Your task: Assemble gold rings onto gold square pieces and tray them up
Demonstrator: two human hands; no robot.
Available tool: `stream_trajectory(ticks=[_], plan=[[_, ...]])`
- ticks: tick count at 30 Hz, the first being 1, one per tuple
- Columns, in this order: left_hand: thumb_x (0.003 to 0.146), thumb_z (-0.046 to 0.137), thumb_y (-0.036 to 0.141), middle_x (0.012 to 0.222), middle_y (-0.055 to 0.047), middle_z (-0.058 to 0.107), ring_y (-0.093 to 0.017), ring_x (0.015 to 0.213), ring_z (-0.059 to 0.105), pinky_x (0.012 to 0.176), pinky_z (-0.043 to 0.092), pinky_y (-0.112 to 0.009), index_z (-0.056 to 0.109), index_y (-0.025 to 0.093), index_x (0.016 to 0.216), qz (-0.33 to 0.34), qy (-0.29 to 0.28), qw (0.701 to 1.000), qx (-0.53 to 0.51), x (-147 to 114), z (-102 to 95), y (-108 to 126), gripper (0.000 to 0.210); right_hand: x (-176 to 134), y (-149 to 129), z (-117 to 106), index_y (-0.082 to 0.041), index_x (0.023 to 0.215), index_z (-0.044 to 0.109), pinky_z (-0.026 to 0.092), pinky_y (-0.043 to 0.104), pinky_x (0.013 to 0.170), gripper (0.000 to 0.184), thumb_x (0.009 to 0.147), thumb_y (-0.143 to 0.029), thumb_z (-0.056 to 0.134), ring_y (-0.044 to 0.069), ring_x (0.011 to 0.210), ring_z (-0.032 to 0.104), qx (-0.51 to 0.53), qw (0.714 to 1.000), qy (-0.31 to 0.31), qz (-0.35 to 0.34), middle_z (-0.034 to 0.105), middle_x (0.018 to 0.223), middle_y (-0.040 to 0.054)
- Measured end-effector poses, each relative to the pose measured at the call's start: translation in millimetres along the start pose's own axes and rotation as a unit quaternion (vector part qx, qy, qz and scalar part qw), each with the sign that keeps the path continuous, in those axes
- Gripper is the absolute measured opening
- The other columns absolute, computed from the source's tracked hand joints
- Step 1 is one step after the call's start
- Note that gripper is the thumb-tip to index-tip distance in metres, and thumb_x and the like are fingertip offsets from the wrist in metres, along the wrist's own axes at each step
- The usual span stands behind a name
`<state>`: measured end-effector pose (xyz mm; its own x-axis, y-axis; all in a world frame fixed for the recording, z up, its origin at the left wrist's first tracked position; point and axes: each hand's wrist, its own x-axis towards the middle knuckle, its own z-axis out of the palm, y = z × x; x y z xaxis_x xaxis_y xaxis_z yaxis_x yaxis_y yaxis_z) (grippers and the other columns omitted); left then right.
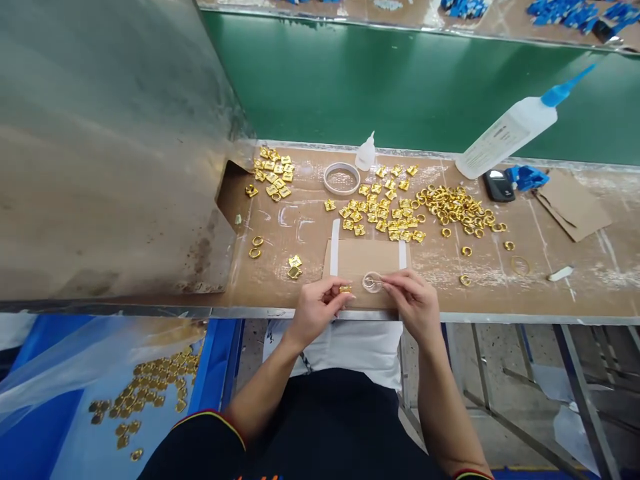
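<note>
Metal housing (pixel 115 147) bars the left; right hand (pixel 413 297) has rightward room.

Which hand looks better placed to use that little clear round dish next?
Probably the right hand: it sits close beside the dish, holding a thin tool that reaches over it. The left hand is farther off and pinches a small gold piece.

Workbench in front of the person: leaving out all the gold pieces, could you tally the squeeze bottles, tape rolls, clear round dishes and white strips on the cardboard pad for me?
Squeeze bottles: 2
Tape roll: 1
Clear round dish: 1
White strips on the cardboard pad: 2
Total: 6
</note>
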<state>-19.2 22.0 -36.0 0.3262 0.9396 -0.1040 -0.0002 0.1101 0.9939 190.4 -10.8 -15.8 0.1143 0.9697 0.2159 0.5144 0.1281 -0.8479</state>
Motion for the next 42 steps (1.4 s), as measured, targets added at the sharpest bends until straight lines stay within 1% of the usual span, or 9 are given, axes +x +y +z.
stream_trajectory(ticks=[7,10,13,16,19,22,25,31,42], plan=[[0.086,0.071,0.026,0.072,0.001,0.060,-0.009,0.054,0.054,0.048,0.047,-0.019,0.074,0.016,0.107,0.026,-0.009,0.997,0.069,0.7,-3.0,2.1,0.023,6.6,-3.7,9.9,-0.027,0.100,0.079,0.053,0.032,0.068,0.020,0.098,-0.023,0.059,0.020,0.082,0.064,-0.079,0.993,0.008,-0.085,0.067,0.095,0.0069],[0.088,0.069,0.024,0.077,-0.001,0.066,-0.011,0.059,0.057,0.051,0.048,-0.020,0.075,0.018,0.109,0.053,-0.013,0.991,0.120,-0.6,-3.5,3.6,0.023,6.3,-3.6,6.6,-0.026,0.096,0.078,0.051,0.033,0.067,0.022,0.100,-0.021,0.057,0.018,0.077,0.062,-0.129,0.986,0.030,-0.099,0.068,0.095,0.0069],[0.089,0.069,0.023,0.077,-0.001,0.068,-0.013,0.063,0.059,0.055,0.050,-0.021,0.075,0.021,0.106,0.081,-0.021,0.983,0.164,-1.9,-3.1,6.0,0.019,2.7,-3.9,2.6,-0.026,0.091,0.076,0.052,0.032,0.067,0.023,0.100,-0.019,0.055,0.018,0.077,0.063,-0.125,0.987,0.028,-0.096,0.068,0.091,0.0061],[0.090,0.069,0.023,0.076,-0.001,0.068,-0.013,0.063,0.060,0.057,0.051,-0.021,0.075,0.021,0.105,0.090,-0.038,0.980,0.173,-2.0,-3.0,7.9,0.016,-1.9,-3.4,3.6,-0.025,0.089,0.074,0.054,0.032,0.070,0.022,0.099,-0.020,0.056,0.019,0.080,0.067,-0.064,0.995,0.036,-0.067,0.070,0.087,0.0051],[0.091,0.068,0.025,0.077,-0.001,0.069,-0.013,0.063,0.060,0.057,0.051,-0.022,0.075,0.021,0.109,0.085,-0.052,0.980,0.174,-1.6,-3.6,8.5,0.019,-5.7,-1.9,8.5,-0.025,0.087,0.074,0.057,0.033,0.072,0.019,0.098,-0.027,0.058,0.021,0.079,0.071,0.007,0.998,0.063,0.002,0.074,0.084,0.0049],[0.092,0.068,0.027,0.079,-0.002,0.070,-0.014,0.064,0.062,0.058,0.052,-0.022,0.076,0.021,0.112,0.081,-0.056,0.979,0.177,-1.5,-3.7,8.3,0.022,-7.6,-0.6,13.0,-0.023,0.087,0.074,0.059,0.035,0.072,0.021,0.096,-0.038,0.062,0.022,0.076,0.072,0.061,0.989,0.098,0.088,0.077,0.082,0.0058],[0.092,0.068,0.027,0.079,-0.003,0.072,-0.014,0.064,0.062,0.059,0.053,-0.023,0.076,0.021,0.111,0.081,-0.054,0.979,0.180,-1.9,-2.8,7.8,0.022,-6.7,-0.9,15.5,-0.022,0.087,0.075,0.059,0.035,0.070,0.026,0.093,-0.045,0.065,0.022,0.072,0.072,0.100,0.978,0.121,0.138,0.076,0.077,0.0053],[0.091,0.070,0.024,0.078,-0.003,0.073,-0.014,0.063,0.062,0.060,0.053,-0.023,0.076,0.019,0.109,0.077,-0.039,0.983,0.163,-1.5,-0.1,8.2,0.020,-2.7,-4.3,17.1,-0.022,0.088,0.075,0.060,0.035,0.070,0.029,0.090,-0.049,0.068,0.020,0.069,0.071,0.121,0.972,0.129,0.155,0.075,0.073,0.0046],[0.090,0.070,0.021,0.078,-0.002,0.072,-0.012,0.065,0.063,0.057,0.052,-0.019,0.076,0.016,0.106,0.081,-0.047,0.985,0.143,-0.6,0.5,9.6,0.018,-7.1,-12.9,16.3,-0.021,0.087,0.075,0.058,0.030,0.062,0.023,0.092,-0.043,0.071,0.016,0.060,0.069,0.146,0.967,0.170,0.123,0.077,0.075,0.0029]])
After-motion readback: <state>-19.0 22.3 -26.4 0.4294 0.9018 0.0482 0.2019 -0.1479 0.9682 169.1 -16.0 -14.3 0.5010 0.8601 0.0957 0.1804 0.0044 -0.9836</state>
